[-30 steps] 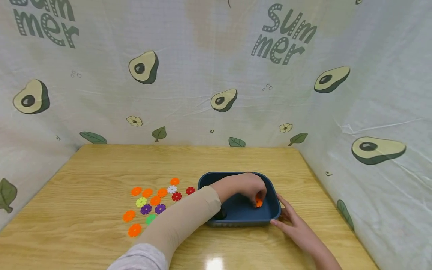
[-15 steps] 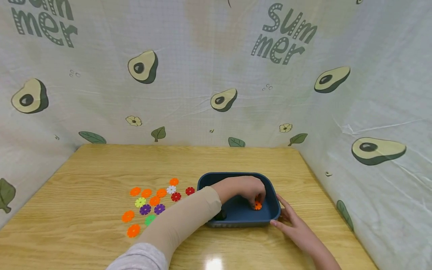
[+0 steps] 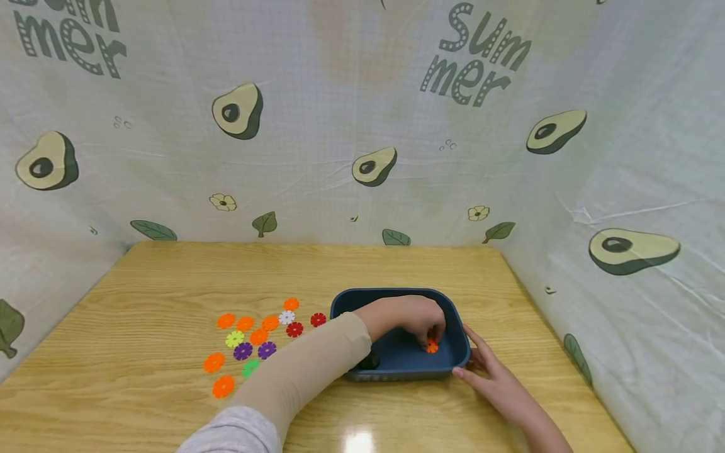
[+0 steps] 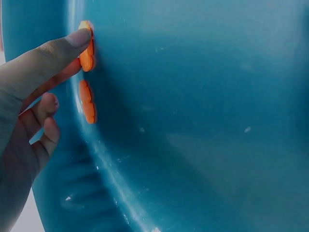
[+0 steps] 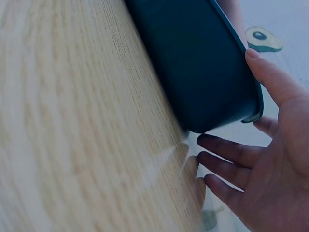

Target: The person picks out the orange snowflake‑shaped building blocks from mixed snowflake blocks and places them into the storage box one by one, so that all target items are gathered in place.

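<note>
Inside a dark blue plastic bin [image 3: 391, 376], my left hand [image 3: 423, 316] reaches down at the right end. Its thumb and index finger pinch an orange notched plastic disc [image 4: 87, 48] beside the bin's wall, while the other fingers curl loosely. A second orange disc [image 4: 88, 102] stands on edge just below it in the left wrist view. In the head view an orange disc [image 3: 432, 345] shows under my fingertips. My right hand [image 5: 275, 164] rests against the bin's right end, thumb on the rim and the other fingers fairly straight.
Left of the bin, several loose discs lie on the wooden table: orange [image 3: 223, 386], purple [image 3: 243, 351], yellow [image 3: 235, 339], green [image 3: 251, 368], white [image 3: 287, 318] and red [image 3: 294, 329]. A small black object [image 3: 370, 360] shows under my left forearm. Printed cloth [image 3: 306, 163] hangs behind.
My left hand has lowered slightly with the orange disc toward the bin's floor over the past second. The right hand has stayed at the bin's end.
</note>
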`<state>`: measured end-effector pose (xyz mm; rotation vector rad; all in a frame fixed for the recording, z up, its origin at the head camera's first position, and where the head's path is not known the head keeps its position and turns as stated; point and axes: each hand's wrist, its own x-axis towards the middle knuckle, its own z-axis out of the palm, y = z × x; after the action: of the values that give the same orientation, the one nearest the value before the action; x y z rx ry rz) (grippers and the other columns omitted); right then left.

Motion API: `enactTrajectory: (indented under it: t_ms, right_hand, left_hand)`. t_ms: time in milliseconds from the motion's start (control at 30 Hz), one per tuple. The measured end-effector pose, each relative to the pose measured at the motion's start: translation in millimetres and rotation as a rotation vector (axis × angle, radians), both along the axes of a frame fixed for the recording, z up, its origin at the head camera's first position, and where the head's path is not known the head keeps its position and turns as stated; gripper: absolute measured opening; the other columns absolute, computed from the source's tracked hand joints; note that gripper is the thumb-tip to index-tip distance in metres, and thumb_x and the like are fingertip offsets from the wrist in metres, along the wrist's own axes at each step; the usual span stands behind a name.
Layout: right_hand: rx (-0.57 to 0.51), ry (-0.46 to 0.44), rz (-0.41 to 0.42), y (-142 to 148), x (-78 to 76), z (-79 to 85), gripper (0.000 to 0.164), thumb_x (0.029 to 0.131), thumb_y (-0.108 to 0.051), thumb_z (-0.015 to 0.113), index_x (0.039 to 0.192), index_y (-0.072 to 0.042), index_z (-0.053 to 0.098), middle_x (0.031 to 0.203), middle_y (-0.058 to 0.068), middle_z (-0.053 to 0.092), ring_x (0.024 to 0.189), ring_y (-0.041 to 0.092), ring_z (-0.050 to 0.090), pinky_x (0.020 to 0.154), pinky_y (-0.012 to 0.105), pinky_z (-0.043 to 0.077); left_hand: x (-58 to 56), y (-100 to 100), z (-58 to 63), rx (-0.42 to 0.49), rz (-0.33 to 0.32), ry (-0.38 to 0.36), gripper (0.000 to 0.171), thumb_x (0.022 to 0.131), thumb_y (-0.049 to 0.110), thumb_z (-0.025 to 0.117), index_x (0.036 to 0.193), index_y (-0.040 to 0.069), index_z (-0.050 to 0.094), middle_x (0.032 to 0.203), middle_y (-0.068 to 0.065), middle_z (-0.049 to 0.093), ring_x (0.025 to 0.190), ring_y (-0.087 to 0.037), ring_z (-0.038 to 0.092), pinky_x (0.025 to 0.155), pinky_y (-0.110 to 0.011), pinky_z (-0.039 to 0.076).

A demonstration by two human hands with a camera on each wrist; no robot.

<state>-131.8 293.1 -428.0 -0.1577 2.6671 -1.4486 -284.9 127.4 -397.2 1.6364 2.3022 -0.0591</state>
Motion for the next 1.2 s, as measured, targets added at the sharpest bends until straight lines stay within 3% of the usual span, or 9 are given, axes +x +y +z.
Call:
enactTrajectory:
  t_ms: [100, 267, 467, 700, 967, 1200]
  right_hand:
    - [-0.007, -0.001, 0.001, -0.3, 0.3, 0.9, 0.078, 0.094, -0.021, 0.067, 0.156, -0.017, 0.019, 0.124, 0.017, 0.060, 0.124, 0.039, 0.050, 0.101, 0.056, 0.036]
    - [0.007, 0.008, 0.006, 0.3, 0.6, 0.6, 0.079, 0.094, -0.022, 0.067, 0.156, -0.018, 0.019, 0.122, 0.014, 0.062, 0.123, 0.037, 0.051, 0.100, 0.049, 0.040]
    - [-0.014, -0.001, 0.010, 0.9, 0.2, 0.7, 0.078, 0.094, -0.021, 0.067, 0.156, -0.018, 0.018, 0.125, 0.017, 0.060, 0.123, 0.038, 0.051, 0.098, 0.052, 0.040]
    - [-0.042, 0.012, 0.008, 1.8, -0.5, -3.2, 0.079, 0.093, -0.018, 0.068, 0.155, -0.016, 0.019, 0.123, 0.017, 0.061, 0.120, 0.034, 0.053, 0.092, 0.028, 0.045]
    - [-0.047, 0.016, 0.014, -1.4, 0.0, -5.3, 0.081, 0.093, -0.017, 0.067, 0.156, -0.012, 0.016, 0.126, 0.023, 0.057, 0.119, 0.038, 0.053, 0.088, 0.024, 0.046]
    - [-0.036, 0.053, 0.001, -2.6, 0.0, -4.0, 0.081, 0.093, -0.016, 0.068, 0.157, -0.015, 0.018, 0.129, 0.025, 0.054, 0.116, 0.032, 0.054, 0.086, 0.022, 0.046]
  left_hand:
    - [-0.4, 0.1, -0.2, 0.008, 0.001, -0.014, 0.019, 0.082, 0.022, 0.081, 0.100, 0.020, 0.076, 0.092, 0.013, 0.065, 0.082, -0.002, 0.056, 0.076, -0.015, 0.046]
    - [-2.4, -2.6, 3.8, 0.055, 0.003, -0.062, 0.021, 0.081, 0.024, 0.082, 0.100, 0.021, 0.075, 0.091, 0.014, 0.064, 0.082, -0.001, 0.056, 0.076, -0.015, 0.045]
    - [-4.8, -10.8, 26.9, 0.113, 0.023, -0.122, 0.031, 0.084, 0.022, 0.080, 0.113, 0.019, 0.071, 0.104, 0.010, 0.065, 0.095, -0.005, 0.059, 0.079, -0.016, 0.045]
    - [-2.9, -27.6, 48.2, 0.188, 0.051, -0.114, 0.039, 0.084, 0.024, 0.079, 0.121, 0.016, 0.068, 0.106, 0.005, 0.064, 0.096, -0.008, 0.058, 0.079, -0.017, 0.045]
    - [3.0, -65.3, 61.1, 0.236, 0.078, -0.087, 0.044, 0.082, 0.027, 0.081, 0.122, 0.016, 0.067, 0.104, 0.007, 0.064, 0.089, -0.006, 0.057, 0.077, -0.017, 0.045]
    - [11.3, -100.7, 67.6, 0.290, 0.102, -0.099, 0.041, 0.083, 0.028, 0.080, 0.120, 0.016, 0.068, 0.105, 0.006, 0.065, 0.091, -0.005, 0.056, 0.076, -0.018, 0.044]
